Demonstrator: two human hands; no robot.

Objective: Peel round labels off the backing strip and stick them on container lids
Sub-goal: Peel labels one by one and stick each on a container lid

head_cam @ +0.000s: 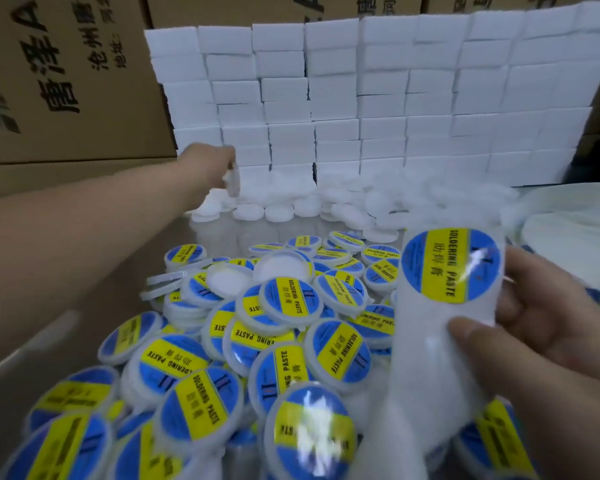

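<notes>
My right hand grips a white backing strip at the right, thumb on its front. One round blue and yellow label reading SOLDERING PASTE sits near the strip's top. My left hand reaches far back to a loose heap of plain white lids and pinches one white lid held on edge. In front of me lies a big pile of labelled lids, several overlapping, with a couple of unlabelled white ones on top near the back.
A wall of stacked white boxes stands behind the lids. Brown cartons with printed characters fill the left and top. A grey table surface shows at the left. White sheeting lies at the far right.
</notes>
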